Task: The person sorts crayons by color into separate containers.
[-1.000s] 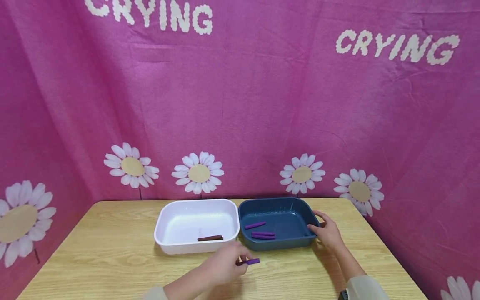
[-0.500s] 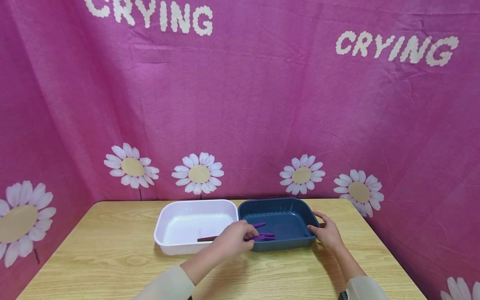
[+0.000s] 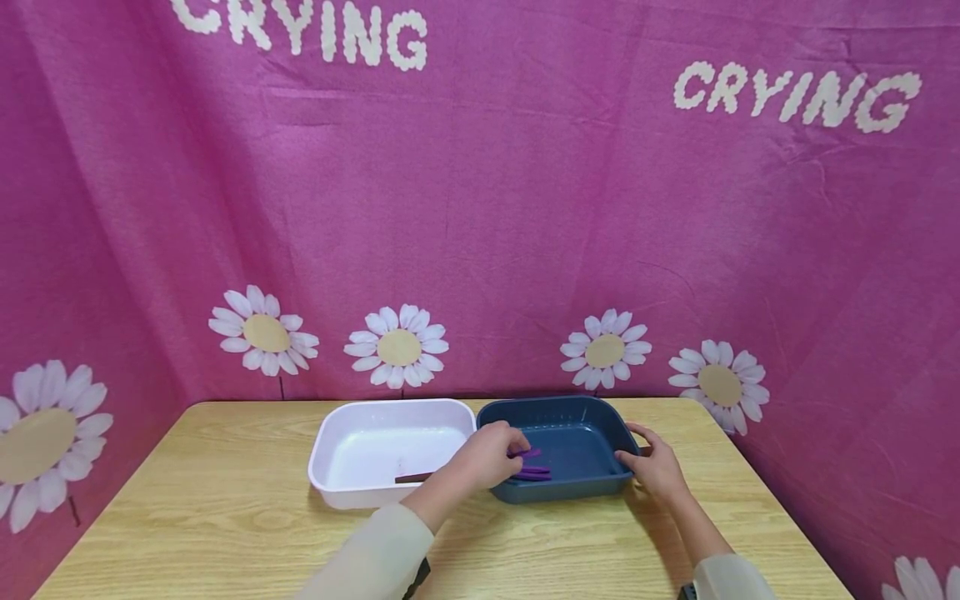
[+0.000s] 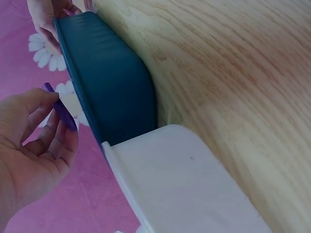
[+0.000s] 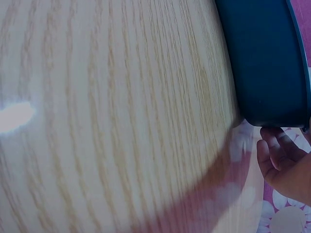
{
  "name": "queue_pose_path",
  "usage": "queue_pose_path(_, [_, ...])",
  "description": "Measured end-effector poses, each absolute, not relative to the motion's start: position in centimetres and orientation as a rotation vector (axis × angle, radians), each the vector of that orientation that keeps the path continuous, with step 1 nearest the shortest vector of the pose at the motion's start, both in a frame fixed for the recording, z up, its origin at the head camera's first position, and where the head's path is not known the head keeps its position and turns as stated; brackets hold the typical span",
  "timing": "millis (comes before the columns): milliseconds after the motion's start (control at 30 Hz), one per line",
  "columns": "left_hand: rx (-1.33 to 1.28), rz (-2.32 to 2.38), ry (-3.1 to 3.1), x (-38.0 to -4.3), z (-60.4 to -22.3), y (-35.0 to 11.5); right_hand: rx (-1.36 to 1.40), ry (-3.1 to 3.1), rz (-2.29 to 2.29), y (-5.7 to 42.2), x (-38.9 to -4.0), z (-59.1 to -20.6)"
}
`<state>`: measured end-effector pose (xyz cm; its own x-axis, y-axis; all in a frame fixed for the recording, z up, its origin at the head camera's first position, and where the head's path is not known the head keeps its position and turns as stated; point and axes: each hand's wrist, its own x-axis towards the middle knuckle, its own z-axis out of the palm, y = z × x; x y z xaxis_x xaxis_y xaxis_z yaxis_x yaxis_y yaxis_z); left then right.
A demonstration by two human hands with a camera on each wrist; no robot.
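Note:
My left hand point(image 3: 487, 454) is over the left part of the dark blue tray point(image 3: 592, 486). Between its thumb and fingers it pinches a purple crayon point(image 4: 63, 111), best seen in the left wrist view. Several purple crayons point(image 3: 535, 472) lie in that tray below the hand, partly hidden by it. At the tray's right end, my right hand point(image 3: 657, 468) grips the rim, thumb on the inner side and fingers outside; the right wrist view shows those fingers point(image 5: 276, 148) against the outer wall.
A white tray point(image 3: 358, 498) stands on the left, side by side with the dark blue one. In it lies a brown crayon point(image 3: 411, 478), partly behind my left forearm. Behind the wooden table point(image 3: 202, 500) hangs a pink flowered cloth point(image 3: 480, 208).
My left hand has moved from in front of the trays up and over the dark blue tray, carrying the purple crayon. The right hand has kept its place on the rim.

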<state>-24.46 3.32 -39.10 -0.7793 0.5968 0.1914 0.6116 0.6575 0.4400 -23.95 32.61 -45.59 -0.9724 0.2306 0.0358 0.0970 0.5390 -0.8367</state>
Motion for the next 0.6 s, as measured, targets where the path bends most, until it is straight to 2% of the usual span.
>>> queue_pose_path(600, [-0.943,-0.627,-2.915,-26.6,-41.2,4.8,-0.290,-2.630,1.423,32.2,-23.6,-45.1])
